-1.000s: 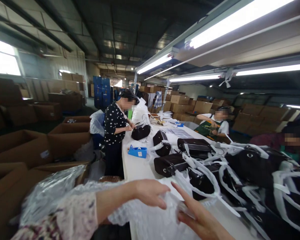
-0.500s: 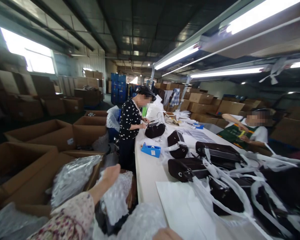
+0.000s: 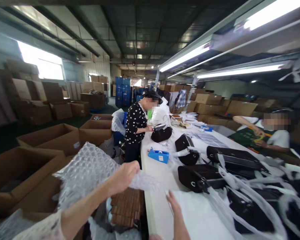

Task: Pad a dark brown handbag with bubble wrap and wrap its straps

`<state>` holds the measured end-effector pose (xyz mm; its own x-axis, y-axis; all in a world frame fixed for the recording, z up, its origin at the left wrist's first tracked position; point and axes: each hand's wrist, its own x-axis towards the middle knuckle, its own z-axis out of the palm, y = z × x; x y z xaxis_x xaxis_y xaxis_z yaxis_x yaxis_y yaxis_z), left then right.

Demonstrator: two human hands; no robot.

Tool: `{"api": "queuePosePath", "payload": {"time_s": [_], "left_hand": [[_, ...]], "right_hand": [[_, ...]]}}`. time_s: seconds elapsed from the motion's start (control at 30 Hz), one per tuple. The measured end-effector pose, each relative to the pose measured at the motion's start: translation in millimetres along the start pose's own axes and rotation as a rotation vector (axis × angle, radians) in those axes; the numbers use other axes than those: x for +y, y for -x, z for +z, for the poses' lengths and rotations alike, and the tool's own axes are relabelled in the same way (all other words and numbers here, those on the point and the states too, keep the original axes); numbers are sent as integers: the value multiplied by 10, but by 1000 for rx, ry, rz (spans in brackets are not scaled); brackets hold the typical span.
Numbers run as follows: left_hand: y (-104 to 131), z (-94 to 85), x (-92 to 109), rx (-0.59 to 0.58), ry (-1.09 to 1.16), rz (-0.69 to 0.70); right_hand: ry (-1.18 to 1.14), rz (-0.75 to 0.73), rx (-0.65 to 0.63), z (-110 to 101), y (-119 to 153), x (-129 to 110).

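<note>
Packing line, one moment: the left hand (image 3: 123,176) is raised at about 9 o'clock of the view's lower centre, its fingers (image 3: 134,168) clenched on the upper edge of a sheet of bubble wrap (image 3: 87,170), which hangs lifted and spread over the gap between the cardboard boxes (image 3: 50,138) at 9 o'clock and the worktop (image 3: 155,186); one corner of the sheet trails toward the worktop edge. The right hand (image 3: 174,208) enters from 6 o'clock, fingers released and extended, flat over or just above a white sheet (image 3: 200,216) lying on the worktop; contact cannot be told. It holds nothing. Dark handbags (image 3: 197,173), several with white wrapping on their straps, lie from 3 o'clock to 1 o'clock along the worktop, apart from both hands. A blue tape dispenser (image 3: 158,155) sits at 12 o'clock of the hands, near the worktop edge. Progress, as a judgement: the wrap is picked up and opened out but not yet laid on the worktop; no bag is set on it, none is enclosed, and the nearest box shows no packed bag, so the wrapping and boxing remain to be done. At 12 o'clock a person in a dotted top (image 3: 135,123) handles another bag; at 2 o'clock a second person (image 3: 270,135) works across the worktop.
</note>
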<state>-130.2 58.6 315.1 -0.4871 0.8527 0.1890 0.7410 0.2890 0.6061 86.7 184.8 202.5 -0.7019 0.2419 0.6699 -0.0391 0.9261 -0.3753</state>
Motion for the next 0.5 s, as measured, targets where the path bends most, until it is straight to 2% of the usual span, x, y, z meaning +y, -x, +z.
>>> {"api": "queuePosePath", "payload": {"time_s": [0.07, 0.13, 0.17, 0.23, 0.3, 0.37, 0.4, 0.43, 0.5], "left_hand": [[10, 258, 561, -199, 100, 174], [-1, 388, 1022, -392, 202, 324], [-38, 423, 1189, -464, 241, 383], [-185, 488, 1376, -556, 292, 473], [-390, 604, 1378, -623, 310, 534], [-589, 812, 1251, -712, 299, 542], [-667, 952, 1165, -758, 284, 512], [-724, 1109, 1077, -823, 281, 466], [-761, 1456, 935, -881, 275, 312]], "right_hand": [[44, 171, -12, -266, -7, 49], [-20, 359, -152, -606, -24, 51], [-91, 454, -207, -802, -18, 48], [-239, 643, -152, -1253, 70, 62], [-334, 858, 65, -1784, 300, 108], [-387, 1117, 310, -2355, 667, 164], [-391, 1239, 468, -2633, 885, 185], [-386, 1298, 581, -2894, 1114, 196], [-356, 1340, 732, -3340, 1565, 179]]}}
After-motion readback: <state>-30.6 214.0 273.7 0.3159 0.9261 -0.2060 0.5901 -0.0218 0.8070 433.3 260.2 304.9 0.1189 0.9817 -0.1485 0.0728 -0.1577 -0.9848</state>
